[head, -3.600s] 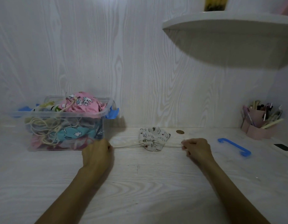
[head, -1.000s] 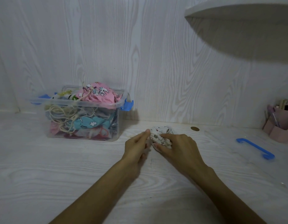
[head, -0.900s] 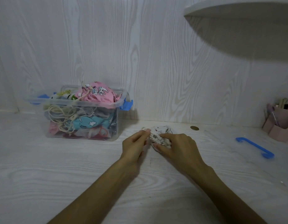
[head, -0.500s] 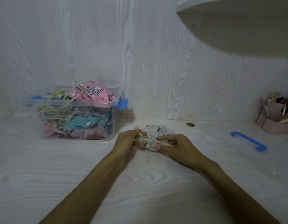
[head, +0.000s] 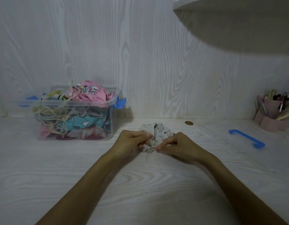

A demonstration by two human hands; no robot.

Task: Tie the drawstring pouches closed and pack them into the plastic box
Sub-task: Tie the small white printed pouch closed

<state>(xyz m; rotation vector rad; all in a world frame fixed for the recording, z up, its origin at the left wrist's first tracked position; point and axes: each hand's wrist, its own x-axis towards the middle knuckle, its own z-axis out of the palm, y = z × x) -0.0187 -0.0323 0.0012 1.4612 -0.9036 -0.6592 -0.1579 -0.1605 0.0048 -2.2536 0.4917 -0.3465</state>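
Regripping cords [head: 151, 144] nearer pouch [head: 163, 132]

I watched both hands come in from where they had been spread wide apart, each pulling a cord end out to its side of the white printed pouch [head: 161, 131]. The left hand [head: 130, 140] moved right, away from the front of the plastic box, and the right hand [head: 177, 144] moved left — they then met at the pouch's near, gathered mouth. The drawstring [head: 152, 145], earlier stretched taut in a straight line, ended up bunched between the fingertips, with both hands pinching it close together. The pouch itself shifted a little nearer and turned, its gathered end coming round to face me.
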